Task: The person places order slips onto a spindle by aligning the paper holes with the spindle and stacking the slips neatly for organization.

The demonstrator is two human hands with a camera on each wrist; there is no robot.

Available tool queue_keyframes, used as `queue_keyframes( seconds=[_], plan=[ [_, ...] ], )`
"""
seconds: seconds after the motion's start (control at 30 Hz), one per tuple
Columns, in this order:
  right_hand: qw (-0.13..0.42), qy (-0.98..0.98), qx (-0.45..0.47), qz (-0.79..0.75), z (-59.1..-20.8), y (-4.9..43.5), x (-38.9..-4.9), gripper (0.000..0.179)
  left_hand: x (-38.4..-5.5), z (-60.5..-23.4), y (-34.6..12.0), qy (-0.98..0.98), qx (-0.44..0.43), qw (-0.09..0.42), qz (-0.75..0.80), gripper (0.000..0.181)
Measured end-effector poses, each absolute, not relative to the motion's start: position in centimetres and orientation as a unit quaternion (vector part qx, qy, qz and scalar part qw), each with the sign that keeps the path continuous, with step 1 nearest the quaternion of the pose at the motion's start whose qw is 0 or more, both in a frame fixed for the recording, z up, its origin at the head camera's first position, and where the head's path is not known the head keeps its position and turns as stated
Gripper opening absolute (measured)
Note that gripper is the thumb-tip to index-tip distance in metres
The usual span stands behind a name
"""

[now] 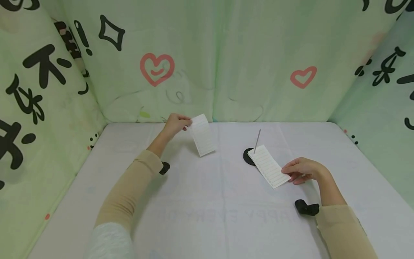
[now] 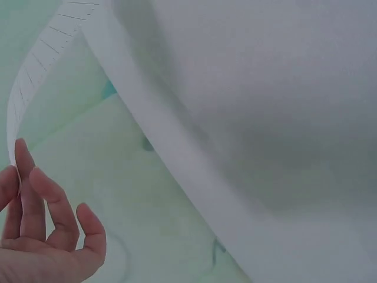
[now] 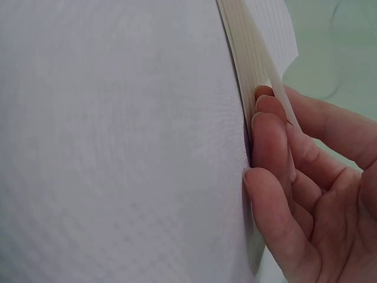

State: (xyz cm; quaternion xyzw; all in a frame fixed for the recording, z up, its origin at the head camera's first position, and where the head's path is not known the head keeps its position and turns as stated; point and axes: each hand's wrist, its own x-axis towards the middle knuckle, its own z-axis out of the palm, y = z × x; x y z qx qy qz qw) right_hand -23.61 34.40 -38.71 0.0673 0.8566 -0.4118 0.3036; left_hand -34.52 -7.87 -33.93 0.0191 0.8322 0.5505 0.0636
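Note:
My left hand [image 1: 176, 124] pinches one end of a white lined paper slip [image 1: 202, 136], held up near the table's back edge; the slip bends in the left wrist view. Right of the middle stands a bill spike [image 1: 257, 139] with a round black base [image 1: 247, 158]. Lined paper [image 1: 269, 167] lies slantwise over the base, its far end at the upright spike; whether the spike pierces it is hard to tell. The near end of this paper is pinched by my right hand [image 1: 305, 169]. In the right wrist view, lined paper [image 3: 280, 35] shows between thumb and fingers.
A white cloth covers the table [image 1: 194, 201]. Light green curtains [image 1: 258, 54] with black lettering and red hearts hang at the back and both sides. Black wrist devices [image 1: 306, 208] sit at both sleeve cuffs.

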Motion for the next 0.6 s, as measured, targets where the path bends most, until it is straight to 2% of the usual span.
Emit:
queue_keyframes(
  seconds=[0.27, 0.6],
  plan=[
    [0.303, 0.86, 0.068, -0.404, -38.6, 34.3, -23.7, 0.03, -33.2, -32.9, -6.2, 0.798, 0.02, 0.139, 0.586, 0.031],
    [0.277, 0.89, 0.063, -0.357, -36.7, 34.0, -23.4, 0.035, -31.3, -31.8, -3.7, 0.769, 0.057, 0.173, 0.612, 0.03]
  ],
)
